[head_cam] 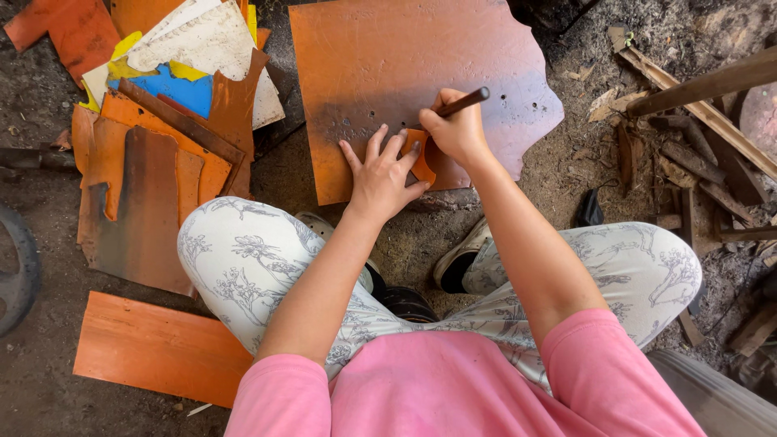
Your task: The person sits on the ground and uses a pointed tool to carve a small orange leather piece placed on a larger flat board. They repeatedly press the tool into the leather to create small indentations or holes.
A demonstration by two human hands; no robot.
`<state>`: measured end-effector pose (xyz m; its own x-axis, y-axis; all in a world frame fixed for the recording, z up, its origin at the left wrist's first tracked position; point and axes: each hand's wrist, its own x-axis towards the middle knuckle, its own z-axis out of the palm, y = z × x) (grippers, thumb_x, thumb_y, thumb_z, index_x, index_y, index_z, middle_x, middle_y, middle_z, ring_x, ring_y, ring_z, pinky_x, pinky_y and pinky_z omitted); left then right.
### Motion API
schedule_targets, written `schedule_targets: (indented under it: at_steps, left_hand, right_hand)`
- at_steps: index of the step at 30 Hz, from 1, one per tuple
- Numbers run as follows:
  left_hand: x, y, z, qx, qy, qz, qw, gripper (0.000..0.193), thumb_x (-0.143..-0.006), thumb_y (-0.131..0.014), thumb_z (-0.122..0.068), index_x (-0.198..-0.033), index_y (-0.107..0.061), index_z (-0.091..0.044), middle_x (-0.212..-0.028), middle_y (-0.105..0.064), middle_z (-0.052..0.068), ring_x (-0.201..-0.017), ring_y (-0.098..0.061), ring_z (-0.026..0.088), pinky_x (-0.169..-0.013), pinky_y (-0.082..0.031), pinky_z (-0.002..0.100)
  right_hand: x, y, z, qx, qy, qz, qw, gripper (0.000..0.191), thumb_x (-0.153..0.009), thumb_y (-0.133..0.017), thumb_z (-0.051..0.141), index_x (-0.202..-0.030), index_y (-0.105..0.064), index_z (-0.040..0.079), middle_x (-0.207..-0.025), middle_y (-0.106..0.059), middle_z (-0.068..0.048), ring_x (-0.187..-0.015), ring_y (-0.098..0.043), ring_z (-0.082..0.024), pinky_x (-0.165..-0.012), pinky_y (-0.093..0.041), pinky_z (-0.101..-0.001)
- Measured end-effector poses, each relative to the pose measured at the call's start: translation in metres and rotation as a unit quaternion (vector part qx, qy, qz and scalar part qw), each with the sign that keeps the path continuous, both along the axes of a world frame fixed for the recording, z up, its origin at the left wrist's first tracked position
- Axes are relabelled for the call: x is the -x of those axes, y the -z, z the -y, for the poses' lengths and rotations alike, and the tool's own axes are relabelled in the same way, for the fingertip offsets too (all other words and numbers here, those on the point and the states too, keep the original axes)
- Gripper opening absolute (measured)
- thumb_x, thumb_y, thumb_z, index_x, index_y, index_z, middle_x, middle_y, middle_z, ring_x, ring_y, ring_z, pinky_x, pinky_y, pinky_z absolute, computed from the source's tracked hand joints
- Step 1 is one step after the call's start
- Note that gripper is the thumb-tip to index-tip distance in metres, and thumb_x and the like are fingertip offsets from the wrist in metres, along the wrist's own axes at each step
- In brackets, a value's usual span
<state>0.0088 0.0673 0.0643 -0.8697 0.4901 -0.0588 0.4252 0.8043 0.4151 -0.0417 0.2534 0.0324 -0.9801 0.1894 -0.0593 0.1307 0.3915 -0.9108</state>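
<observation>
The right hand (457,129) wraps its fingers tight round a dark tool (463,103), tip pressed at a small orange piece (420,156). The left hand (380,174) lies with fingers spread, pinning that piece to the big orange sheet (405,73). About 6 small holes show in the sheet; most of it is uncut. More scraps (154,162) lie stacked nearby.

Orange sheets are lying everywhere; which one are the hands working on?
The large sheet straight ahead: the left hand presses on it, the right hand holds a dark tool.
</observation>
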Motion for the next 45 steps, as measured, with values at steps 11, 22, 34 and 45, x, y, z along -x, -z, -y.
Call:
schedule_targets:
  at_steps: [11,22,34,45]
  left_hand:
    - [0.0,-0.001,0.0,-0.001,0.0,0.004,1.0,0.063,-0.075,-0.083,-0.048,-0.13,-0.068,-0.022,-0.152,-0.047,0.004,-0.148,-0.03,0.032,-0.105,-0.004,0.09]
    - [-0.001,-0.001,0.001,0.008,-0.004,-0.02,1.0,0.067,-0.073,-0.083,-0.05,-0.132,-0.067,-0.025,-0.15,-0.049,0.001,-0.146,-0.033,0.03,-0.104,-0.01,0.091]
    - [-0.001,0.002,0.0,0.032,-0.005,0.001,0.999,0.069,-0.075,-0.082,-0.05,-0.138,-0.062,-0.028,-0.153,-0.046,-0.002,-0.147,-0.032,0.027,-0.106,-0.008,0.089]
    - [-0.003,0.002,0.002,0.011,-0.011,0.003,1.0,0.069,-0.076,-0.082,-0.049,-0.138,-0.062,-0.028,-0.153,-0.046,-0.002,-0.147,-0.031,0.027,-0.107,-0.006,0.089]
  right_hand:
    - [-0.003,-0.001,0.002,0.034,-0.015,-0.001,0.999,0.025,-0.087,-0.076,0.008,-0.071,-0.056,0.002,-0.064,-0.059,-0.002,-0.06,-0.05,-0.006,-0.051,-0.041,-0.0271]
    - [-0.003,-0.001,-0.015,-0.051,-0.021,-0.023,0.998,0.028,-0.079,-0.072,0.005,-0.066,-0.048,0.002,-0.058,-0.046,0.0,-0.058,-0.04,-0.008,-0.049,-0.032,-0.0309]
    - [-0.037,0.006,-0.015,-0.106,0.01,-0.079,0.991,0.02,-0.085,-0.07,0.004,-0.072,-0.056,0.001,-0.062,-0.059,-0.007,-0.055,-0.05,-0.013,-0.049,-0.038,-0.031]
    - [-0.053,-0.011,-0.001,-0.126,0.023,-0.168,0.977,0.017,-0.088,-0.073,0.001,-0.079,-0.058,-0.002,-0.078,-0.063,-0.014,-0.068,-0.062,-0.028,-0.062,-0.049,-0.0353]
